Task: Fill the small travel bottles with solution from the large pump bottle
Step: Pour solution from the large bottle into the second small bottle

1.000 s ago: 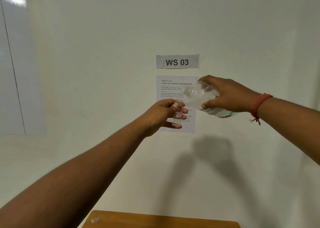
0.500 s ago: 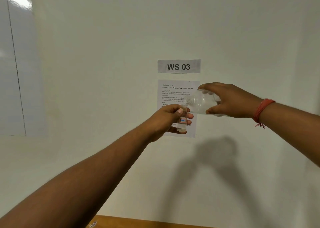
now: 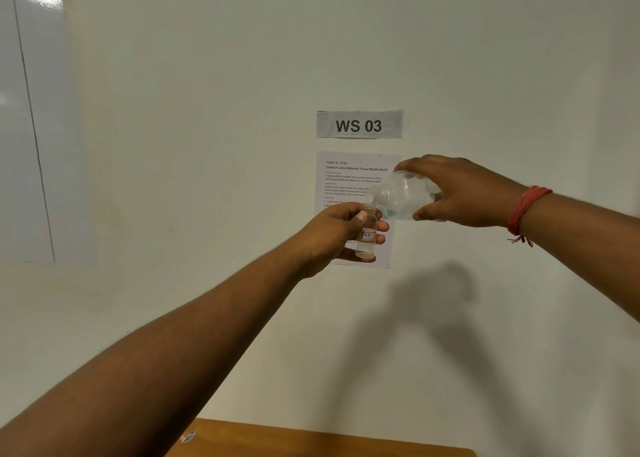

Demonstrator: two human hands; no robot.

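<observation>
My left hand (image 3: pixel 337 234) grips a small clear travel bottle (image 3: pixel 367 236) upright, raised in front of the wall; the bottle carries a small red and blue label and its mouth is uncapped. My right hand (image 3: pixel 460 193) holds the large clear bottle (image 3: pixel 403 196) tipped on its side, its threaded open neck pointing left and down, right above the small bottle's mouth. Clear liquid lies along the lower side of the large bottle. No pump head is on it. A red thread band circles my right wrist.
A white wall fills the view, with a "WS 03" sign (image 3: pixel 359 124) and a printed task sheet (image 3: pixel 349 179) behind the hands. The far edge of a wooden table (image 3: pixel 329 439) shows at the bottom. A glossy white panel (image 3: pixel 24 127) stands at left.
The large bottle's neck has come down closer over the small bottle's mouth and tilted further. Both hands stay raised in nearly the same place; the view shifted slightly.
</observation>
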